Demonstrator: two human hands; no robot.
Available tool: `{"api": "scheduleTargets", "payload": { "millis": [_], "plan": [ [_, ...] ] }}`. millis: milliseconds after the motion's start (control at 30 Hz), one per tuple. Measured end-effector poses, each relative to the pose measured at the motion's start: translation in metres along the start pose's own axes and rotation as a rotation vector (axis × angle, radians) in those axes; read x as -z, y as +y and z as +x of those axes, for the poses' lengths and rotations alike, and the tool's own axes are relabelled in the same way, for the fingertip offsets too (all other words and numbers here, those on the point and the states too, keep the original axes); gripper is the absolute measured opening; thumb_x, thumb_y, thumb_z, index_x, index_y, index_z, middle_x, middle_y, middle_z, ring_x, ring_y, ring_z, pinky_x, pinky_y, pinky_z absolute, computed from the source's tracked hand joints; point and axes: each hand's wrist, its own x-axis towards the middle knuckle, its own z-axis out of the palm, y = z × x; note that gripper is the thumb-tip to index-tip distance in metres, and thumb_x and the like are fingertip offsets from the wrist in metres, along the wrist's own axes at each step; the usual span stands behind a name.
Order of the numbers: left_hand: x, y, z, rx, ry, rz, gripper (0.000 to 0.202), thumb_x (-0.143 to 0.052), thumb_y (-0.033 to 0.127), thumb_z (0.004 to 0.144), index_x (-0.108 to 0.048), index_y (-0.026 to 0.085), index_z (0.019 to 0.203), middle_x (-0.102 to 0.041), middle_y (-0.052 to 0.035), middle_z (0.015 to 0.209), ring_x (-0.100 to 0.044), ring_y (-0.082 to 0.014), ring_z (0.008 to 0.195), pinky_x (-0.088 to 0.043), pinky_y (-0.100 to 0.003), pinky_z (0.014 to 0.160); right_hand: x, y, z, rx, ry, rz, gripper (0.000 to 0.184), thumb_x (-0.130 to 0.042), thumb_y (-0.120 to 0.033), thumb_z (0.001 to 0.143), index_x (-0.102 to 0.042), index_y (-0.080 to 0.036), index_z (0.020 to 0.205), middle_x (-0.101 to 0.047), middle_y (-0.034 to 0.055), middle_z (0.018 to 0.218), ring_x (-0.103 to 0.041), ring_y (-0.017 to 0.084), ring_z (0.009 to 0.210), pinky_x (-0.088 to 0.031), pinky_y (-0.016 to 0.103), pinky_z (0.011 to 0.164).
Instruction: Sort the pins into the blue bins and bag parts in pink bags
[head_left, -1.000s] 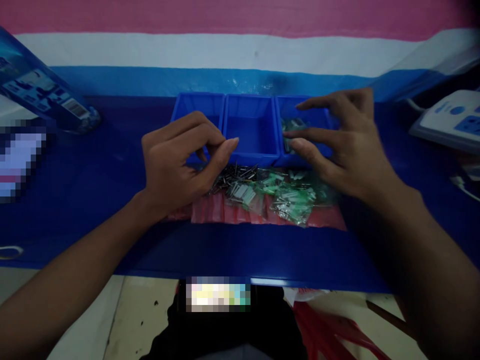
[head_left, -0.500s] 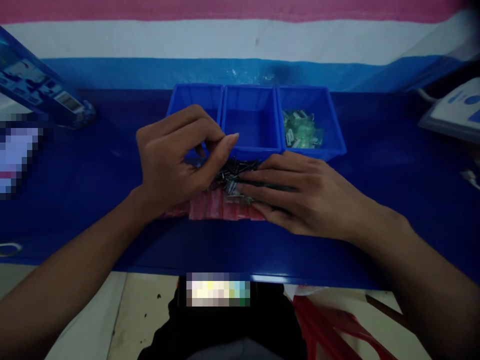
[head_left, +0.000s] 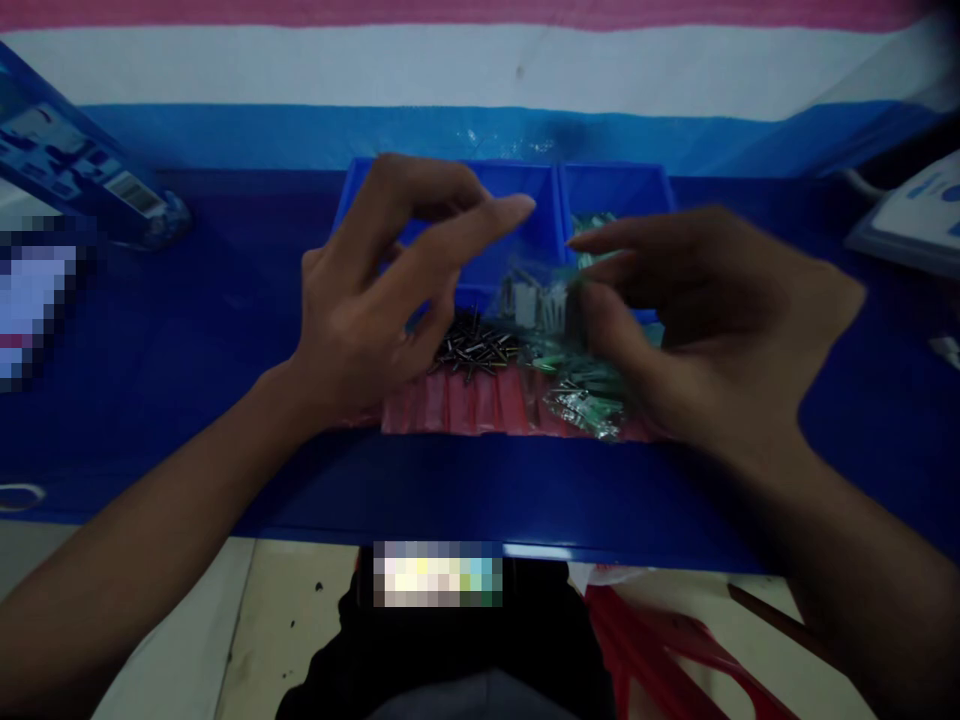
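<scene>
My right hand point(head_left: 720, 320), blurred, pinches a small clear plastic bag point(head_left: 529, 300) with small pale parts inside. It holds the bag above the front of the blue bins. My left hand point(head_left: 382, 290) is raised in front of the left and middle bins, fingers bent and apart, with nothing visible in them. Beside and below it lies a pile of dark, thin metal pins or screws point(head_left: 476, 345). Several red plastic packets point(head_left: 480, 400) lie in a row along the near side. More clear bags with greenish parts point(head_left: 589, 405) rest under my right hand.
The blue bins point(head_left: 559, 215) stand side by side at the back; the right one contains greenish bags point(head_left: 592, 228). A blue printed package point(head_left: 82, 150) leans at the left. A white item point(head_left: 915, 215) is at the right. The blue table's front edge point(head_left: 315, 540) is near my lap.
My right hand has lifted from the pile, bringing a small clear bag up and turning over. My left hand has moved slightly up and right, its fingers spreading from a pinch.
</scene>
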Motion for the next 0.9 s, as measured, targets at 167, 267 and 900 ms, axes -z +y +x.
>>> {"api": "scheduleTargets", "payload": {
  "millis": [167, 267, 900],
  "plan": [
    [-0.004, -0.005, -0.004, -0.071, -0.005, -0.003, 0.046, -0.08, 0.024, 0.099, -0.069, 0.023, 0.143, -0.073, -0.0094, 0.131, -0.074, -0.0245, 0.117, -0.065, -0.027, 0.073, -0.004, 0.002, 0.004, -0.36, -0.041, 0.496, 0.025, -0.075, -0.014, 0.096, -0.079, -0.024, 0.118, -0.073, -0.0065, 0.077, -0.072, 0.01, 0.059, -0.065, 0.024, 0.06],
    [0.003, -0.006, -0.002, -0.101, -0.015, 0.05, 0.034, -0.084, 0.025, 0.096, -0.076, 0.025, 0.13, -0.08, -0.0036, 0.116, -0.078, -0.0207, 0.097, -0.066, -0.03, 0.07, -0.003, 0.004, 0.004, -0.445, -0.145, 0.674, 0.023, -0.074, -0.018, 0.098, -0.083, -0.024, 0.118, -0.079, -0.0033, 0.084, -0.079, 0.015, 0.069, -0.07, 0.026, 0.067],
    [0.013, 0.001, 0.001, 0.103, -0.039, -0.123, 0.062, -0.076, 0.018, 0.102, -0.057, 0.036, 0.158, -0.068, -0.0007, 0.148, -0.077, -0.0182, 0.109, -0.068, -0.029, 0.084, -0.005, 0.002, 0.004, -0.26, -0.045, 0.562, 0.021, -0.081, -0.014, 0.094, -0.079, -0.023, 0.113, -0.08, -0.0068, 0.09, -0.074, 0.009, 0.065, -0.064, 0.024, 0.062]
  ]
}}
